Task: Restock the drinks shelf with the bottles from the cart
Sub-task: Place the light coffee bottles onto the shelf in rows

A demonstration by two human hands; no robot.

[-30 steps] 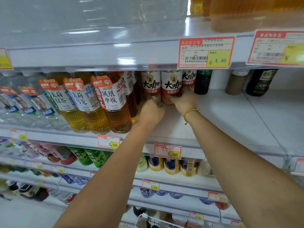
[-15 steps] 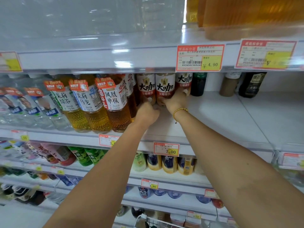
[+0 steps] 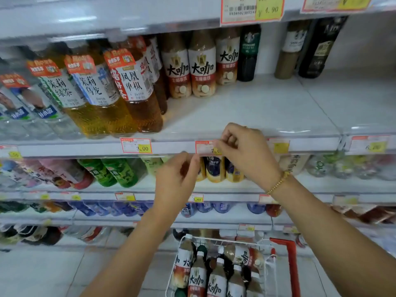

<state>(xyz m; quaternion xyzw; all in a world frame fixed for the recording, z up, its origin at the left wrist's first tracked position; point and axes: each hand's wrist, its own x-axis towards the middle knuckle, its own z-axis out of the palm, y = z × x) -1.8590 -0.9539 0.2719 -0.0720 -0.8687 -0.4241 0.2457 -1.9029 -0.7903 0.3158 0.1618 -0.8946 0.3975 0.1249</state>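
Observation:
Three brown coffee-milk bottles with white and red labels (image 3: 202, 70) stand at the back of the white drinks shelf (image 3: 257, 108). Several bottles of the same kind lie in the white wire cart (image 3: 264, 264) at the bottom of the view. My left hand (image 3: 176, 181) and my right hand (image 3: 244, 153) hover in front of the shelf's front edge. Their fingers are loosely curled and hold no bottle. My right fingertips overlap a red-framed price tag (image 3: 204, 147), and my left thumb is at its lower left corner.
Large tea bottles (image 3: 132, 91) and water bottles crowd the shelf's left half. Dark coffee bottles (image 3: 248, 52) stand at the back right. Lower shelves carry more drinks. The cart's red handle (image 3: 292, 266) rises at lower right.
Both hands have let go of the coffee-milk bottles at the back and pulled forward to the shelf's front edge. The view has tilted down, showing the cart.

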